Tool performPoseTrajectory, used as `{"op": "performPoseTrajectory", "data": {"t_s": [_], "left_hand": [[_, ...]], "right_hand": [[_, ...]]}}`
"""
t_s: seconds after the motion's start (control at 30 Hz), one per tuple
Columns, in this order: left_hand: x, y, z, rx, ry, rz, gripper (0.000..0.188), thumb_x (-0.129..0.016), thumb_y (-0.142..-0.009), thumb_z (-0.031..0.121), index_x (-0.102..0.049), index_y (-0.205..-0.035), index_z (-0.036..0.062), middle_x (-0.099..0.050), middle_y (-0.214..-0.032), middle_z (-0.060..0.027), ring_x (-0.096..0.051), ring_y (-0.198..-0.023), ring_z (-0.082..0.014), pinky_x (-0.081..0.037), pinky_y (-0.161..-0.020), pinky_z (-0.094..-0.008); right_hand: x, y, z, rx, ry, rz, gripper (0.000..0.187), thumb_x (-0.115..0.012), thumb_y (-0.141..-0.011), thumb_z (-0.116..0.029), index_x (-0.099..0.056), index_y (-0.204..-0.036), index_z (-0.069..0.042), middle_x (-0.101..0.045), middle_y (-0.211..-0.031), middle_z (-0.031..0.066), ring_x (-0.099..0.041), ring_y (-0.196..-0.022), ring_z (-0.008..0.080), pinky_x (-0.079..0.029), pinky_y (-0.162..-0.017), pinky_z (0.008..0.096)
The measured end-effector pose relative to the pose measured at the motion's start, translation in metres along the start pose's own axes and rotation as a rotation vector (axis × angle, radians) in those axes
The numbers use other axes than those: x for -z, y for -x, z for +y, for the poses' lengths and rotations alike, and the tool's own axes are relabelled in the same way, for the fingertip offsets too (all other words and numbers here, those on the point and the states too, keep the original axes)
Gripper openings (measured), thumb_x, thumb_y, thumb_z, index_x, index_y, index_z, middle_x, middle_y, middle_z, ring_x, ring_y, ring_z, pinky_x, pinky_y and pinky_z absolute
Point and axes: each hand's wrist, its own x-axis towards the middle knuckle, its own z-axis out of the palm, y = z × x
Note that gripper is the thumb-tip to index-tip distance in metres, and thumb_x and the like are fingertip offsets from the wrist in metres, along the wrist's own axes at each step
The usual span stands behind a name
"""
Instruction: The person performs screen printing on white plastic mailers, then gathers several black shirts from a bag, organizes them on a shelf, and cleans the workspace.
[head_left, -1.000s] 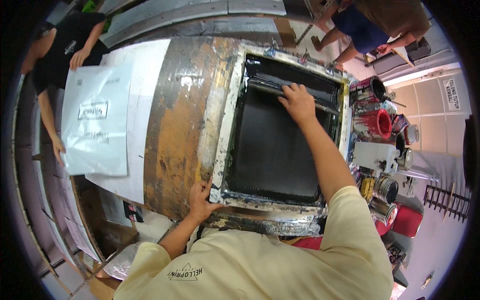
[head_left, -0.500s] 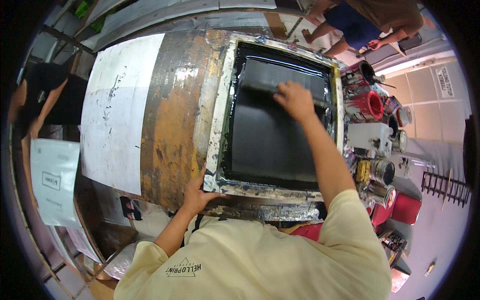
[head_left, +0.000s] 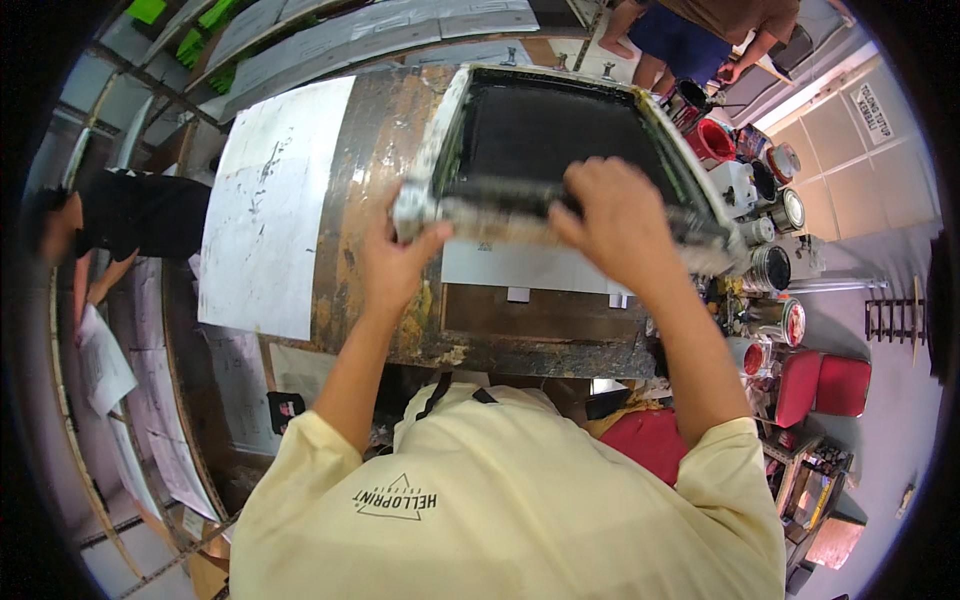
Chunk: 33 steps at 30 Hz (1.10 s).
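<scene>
A screen-printing frame [head_left: 446,135] with a pale, stained rim and black-inked mesh [head_left: 560,125] stands tilted, its near edge raised off the work board [head_left: 375,140]. My left hand [head_left: 392,255] is closed around the frame's near left corner, thumb on the near side. At the frame's near edge my right hand [head_left: 618,212] is closed on a dark squeegee [head_left: 505,192], which lies along the near end of the mesh; motion blur hides its exact outline. Beneath the raised edge a white sheet [head_left: 530,264] lies on the board, with small white tabs [head_left: 518,295] along its near side.
A large white sheet [head_left: 270,205] with black marks covers the board's left part. Ink cans [head_left: 768,268] and an open red tub [head_left: 710,142] crowd the right side. One person [head_left: 150,215] handles sheets by a left rack; another [head_left: 690,40] is at the far right.
The near edge of the screen frame has risen, exposing the white sheet below. My right hand has brought the squeegee toward me to the near end. My left hand has moved up with the corner.
</scene>
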Motion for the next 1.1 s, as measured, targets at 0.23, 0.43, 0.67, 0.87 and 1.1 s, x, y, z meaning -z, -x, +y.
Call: {"op": "performPoseTrajectory", "data": {"t_s": [0.23,0.43,0.67,0.87,1.1], "left_hand": [[0.016,-0.046,-0.101,-0.273,-0.131,-0.155,0.046,-0.083,-0.088,0.020,-0.058,-0.124,0.0070,-0.061,-0.100,-0.0054,-0.059,-0.088,-0.0141,-0.049,-0.077,-0.0282],[0.048,-0.020,-0.207,-0.411,-0.727,-0.592,0.021,-0.080,-0.086,0.027,-0.070,-0.093,0.0097,-0.065,-0.100,-0.0045,-0.061,-0.096,-0.0274,-0.049,-0.087,-0.0404],[0.040,-0.030,-0.221,-0.395,-0.751,-0.616,0.019,-0.077,-0.087,0.027,-0.072,-0.088,0.0080,-0.068,-0.097,-0.0044,-0.061,-0.095,-0.0292,-0.050,-0.084,-0.0424],[0.032,-0.051,-0.210,-0.275,-0.905,-0.742,0.025,-0.070,-0.094,0.029,-0.071,-0.086,0.0049,-0.069,-0.095,-0.0098,-0.065,-0.088,-0.0345,-0.051,-0.077,-0.0458],[-0.024,-0.098,-0.097,-0.376,-0.715,-0.514,0.035,-0.071,-0.096,0.035,-0.071,-0.085,0.0015,-0.068,-0.088,-0.0167,-0.066,-0.079,-0.0365,-0.052,-0.072,-0.0440]], "right_hand": [[0.037,-0.069,0.009,0.014,0.183,0.484,0.035,-0.064,-0.089,-0.041,-0.068,-0.095,-0.007,-0.069,-0.086,0.0097,-0.066,-0.089,0.0301,-0.043,-0.086,0.0519],[0.069,-0.106,0.020,0.006,0.035,0.450,0.038,-0.055,-0.088,-0.034,-0.067,-0.083,0.002,-0.068,-0.077,0.0189,-0.067,-0.073,0.0339,-0.051,-0.072,0.0470],[0.076,-0.111,0.022,-0.144,-0.073,0.294,0.042,-0.050,-0.088,-0.038,-0.066,-0.078,0.000,-0.066,-0.073,0.0178,-0.064,-0.074,0.0323,-0.046,-0.085,0.0457],[0.082,-0.098,0.009,-0.164,0.055,0.256,0.047,-0.051,-0.090,-0.043,-0.068,-0.081,0.000,-0.068,-0.079,0.0189,-0.066,-0.081,0.0340,-0.044,-0.086,0.0474],[0.080,-0.105,0.021,-0.057,0.022,0.370,0.048,-0.050,-0.091,-0.044,-0.069,-0.083,0.000,-0.070,-0.083,0.0210,-0.068,-0.084,0.0369,-0.044,-0.089,0.0502]]}}
